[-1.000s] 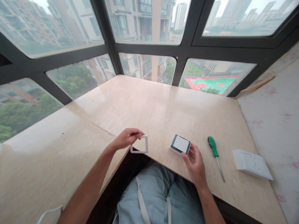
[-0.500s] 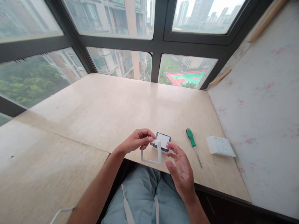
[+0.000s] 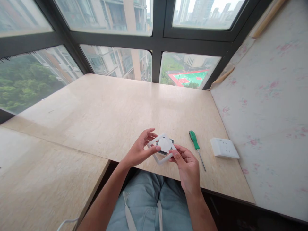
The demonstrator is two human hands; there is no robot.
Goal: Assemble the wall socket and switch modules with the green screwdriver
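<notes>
A white square frame (image 3: 158,161) is held tilted, one corner up, above a switch-like module (image 3: 165,145) with a white face and dark edges that lies near the table's front edge. My right hand (image 3: 184,160) pinches the frame's right corner between thumb and fingers. At the frame's left corner is my left hand (image 3: 142,148), its thumb over the frame and its fingers behind it. The frame partly covers the module from view.
A green-handled screwdriver (image 3: 193,140) lies to the right on the wooden table (image 3: 115,109). Beyond it a white socket panel (image 3: 224,148) rests near the flowered wall. Windows stand behind the table. A white cable (image 3: 67,220) shows at the lower left.
The frame has turned to a diamond position and moved up over the module. My right hand has closed on it; my left hand has shifted its hold. The whole view has moved slightly.
</notes>
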